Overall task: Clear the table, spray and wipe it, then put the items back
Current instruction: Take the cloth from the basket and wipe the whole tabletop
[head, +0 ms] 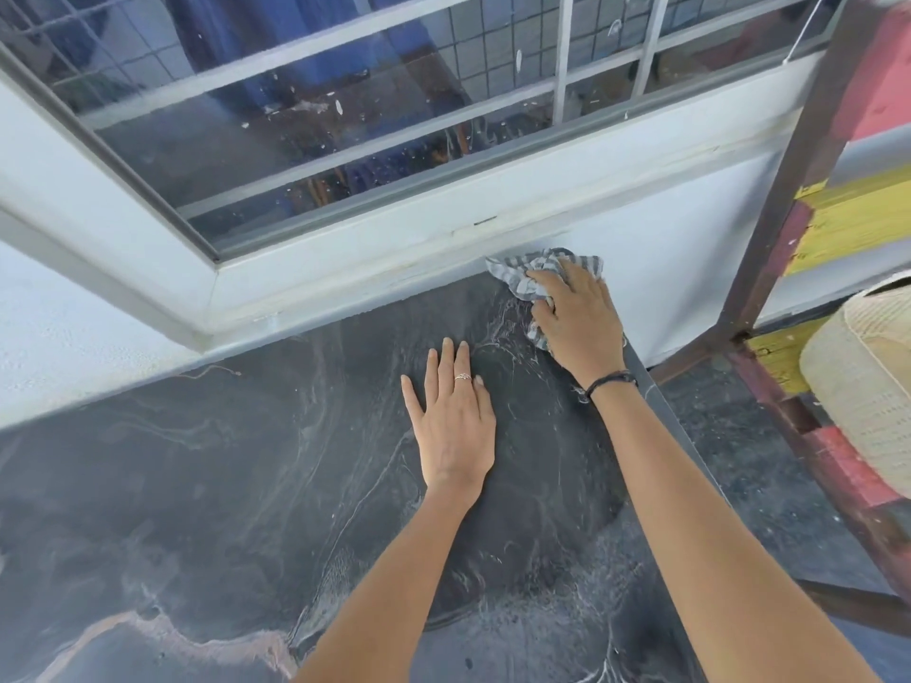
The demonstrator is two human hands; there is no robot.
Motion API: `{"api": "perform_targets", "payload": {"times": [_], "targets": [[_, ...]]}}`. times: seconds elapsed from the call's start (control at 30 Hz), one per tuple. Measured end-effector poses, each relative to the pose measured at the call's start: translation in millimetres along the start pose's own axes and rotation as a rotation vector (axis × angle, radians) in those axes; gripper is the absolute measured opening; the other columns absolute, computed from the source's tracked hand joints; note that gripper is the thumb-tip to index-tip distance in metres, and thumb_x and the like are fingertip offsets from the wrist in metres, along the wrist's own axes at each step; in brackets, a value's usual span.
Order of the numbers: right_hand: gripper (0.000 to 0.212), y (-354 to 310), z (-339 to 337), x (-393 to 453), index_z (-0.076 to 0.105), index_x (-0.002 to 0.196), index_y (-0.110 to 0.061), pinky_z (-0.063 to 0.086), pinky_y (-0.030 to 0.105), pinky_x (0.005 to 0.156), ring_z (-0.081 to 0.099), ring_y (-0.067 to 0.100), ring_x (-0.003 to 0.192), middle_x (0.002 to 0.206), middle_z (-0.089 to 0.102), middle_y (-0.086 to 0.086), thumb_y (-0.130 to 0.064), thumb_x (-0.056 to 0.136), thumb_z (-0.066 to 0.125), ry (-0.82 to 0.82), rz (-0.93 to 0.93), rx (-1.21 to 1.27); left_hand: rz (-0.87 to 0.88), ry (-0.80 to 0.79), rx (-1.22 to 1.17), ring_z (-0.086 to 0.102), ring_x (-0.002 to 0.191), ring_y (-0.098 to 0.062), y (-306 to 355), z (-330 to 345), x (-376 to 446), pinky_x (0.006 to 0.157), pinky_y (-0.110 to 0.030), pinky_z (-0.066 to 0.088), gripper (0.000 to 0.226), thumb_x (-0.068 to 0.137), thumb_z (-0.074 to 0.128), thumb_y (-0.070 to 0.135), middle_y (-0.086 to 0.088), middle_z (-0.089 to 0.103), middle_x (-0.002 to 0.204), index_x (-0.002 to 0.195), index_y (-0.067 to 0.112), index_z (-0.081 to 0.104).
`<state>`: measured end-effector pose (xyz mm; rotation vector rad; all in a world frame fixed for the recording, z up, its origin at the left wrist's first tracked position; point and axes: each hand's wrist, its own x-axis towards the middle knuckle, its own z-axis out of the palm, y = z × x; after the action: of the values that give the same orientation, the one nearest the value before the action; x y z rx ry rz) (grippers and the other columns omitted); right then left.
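A dark marbled table [222, 485] fills the lower part of the view, with wet streaks across its right half. My right hand [577, 317] presses a grey striped cloth [532, 273] onto the table's far right corner, against the wall. My left hand [453, 421] lies flat on the tabletop with fingers spread, holding nothing, just left of the right hand. No items stand on the visible tabletop.
A window with a grey frame [345, 189] and a white sill runs along the far side. To the right stands a rusty metal rack [769, 229] with red and yellow boards. A beige woven object [867, 377] sits beside it.
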<state>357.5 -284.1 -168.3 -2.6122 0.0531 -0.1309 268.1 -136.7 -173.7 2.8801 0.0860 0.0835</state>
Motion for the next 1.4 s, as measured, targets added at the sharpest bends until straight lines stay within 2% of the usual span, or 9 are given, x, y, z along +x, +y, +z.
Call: {"api": "perform_targets", "payload": {"times": [0.2,0.4,0.63,0.73,0.83,1.0,1.23,1.33,1.4], "targets": [[0.040,7,-8,-64,0.045,0.134,-0.027,0.014,0.039,0.116,0.023,0.024,0.141,0.151,0.030,0.006,-0.022,0.095,0.040,0.048,0.069,-0.015,0.006,-0.051,-0.012,0.005,0.145,-0.015,0,-3,0,0.116,-0.046,-0.002,0.046,0.101,0.017,0.027,0.007,0.014,0.156,0.146,0.026,0.019],[0.038,16,-21,-157,0.052,0.128,-0.024,0.022,0.041,0.113,0.035,0.028,0.134,0.145,0.040,0.007,-0.019,0.092,0.042,0.131,0.129,-0.052,0.126,-0.123,-0.052,0.006,0.145,-0.018,-9,-14,-8,0.116,-0.046,-0.001,0.044,0.101,0.025,0.024,0.006,0.016,0.156,0.144,0.030,0.025],[0.041,-7,-15,-228,0.053,0.127,-0.023,0.027,0.046,0.111,0.039,0.033,0.131,0.143,0.042,0.013,-0.023,0.089,0.039,0.217,0.339,-0.091,0.190,-0.180,-0.015,0.008,0.144,-0.019,-62,-41,-83,0.116,-0.041,0.008,0.050,0.100,0.029,0.032,0.000,0.005,0.157,0.147,0.027,0.013],[0.042,-37,0,-235,0.057,0.125,-0.023,0.033,0.048,0.107,0.045,0.035,0.126,0.139,0.047,0.015,-0.023,0.086,0.042,0.217,0.332,-0.094,0.189,-0.130,0.024,0.027,0.140,-0.026,-88,-41,-110,0.112,-0.045,0.021,0.049,0.097,0.021,0.033,-0.006,0.026,0.153,0.144,0.021,0.028],[0.044,-66,15,-255,0.057,0.124,-0.027,0.036,0.044,0.106,0.047,0.031,0.126,0.139,0.048,0.009,-0.030,0.086,0.034,0.125,0.189,-0.121,0.208,-0.116,0.068,0.043,0.131,-0.029,-99,-36,-122,0.105,-0.049,0.032,0.051,0.094,0.022,0.032,-0.010,0.044,0.142,0.136,0.016,0.044],[0.047,-55,2,-269,0.046,0.132,-0.034,0.017,0.032,0.115,0.031,0.016,0.137,0.148,0.035,-0.002,-0.035,0.091,0.024,-0.080,-0.034,-0.093,0.241,-0.126,0.093,0.037,0.135,-0.027,-102,-36,-122,0.110,-0.044,0.021,0.054,0.094,0.017,0.036,-0.008,0.040,0.145,0.139,0.018,0.041],[0.037,-28,-7,-245,0.055,0.126,-0.017,0.029,0.049,0.110,0.038,0.035,0.131,0.142,0.042,0.017,-0.015,0.090,0.047,0.217,0.300,-0.108,0.298,-0.168,0.062,0.012,0.144,-0.017,-114,-48,-132,0.114,-0.030,-0.001,0.068,0.086,-0.008,0.041,0.000,0.015,0.156,0.147,0.024,0.017],[0.041,-62,18,-248,0.052,0.128,-0.016,0.034,0.053,0.105,0.043,0.041,0.126,0.139,0.044,0.024,-0.015,0.088,0.046,0.244,0.304,-0.201,0.302,-0.202,0.032,0.012,0.144,-0.011,-127,-57,-143,0.116,-0.028,0.002,0.050,0.099,0.006,0.034,0.005,0.014,0.156,0.147,0.026,0.017],[0.043,-93,36,-254,0.052,0.129,-0.018,0.035,0.052,0.105,0.044,0.040,0.126,0.139,0.044,0.023,-0.013,0.087,0.054,0.212,0.262,-0.192,0.280,-0.192,-0.029,0.021,0.141,-0.010,-140,-67,-154,0.116,-0.026,0.007,0.048,0.099,0.013,0.032,0.005,0.025,0.153,0.145,0.024,0.026]]}}
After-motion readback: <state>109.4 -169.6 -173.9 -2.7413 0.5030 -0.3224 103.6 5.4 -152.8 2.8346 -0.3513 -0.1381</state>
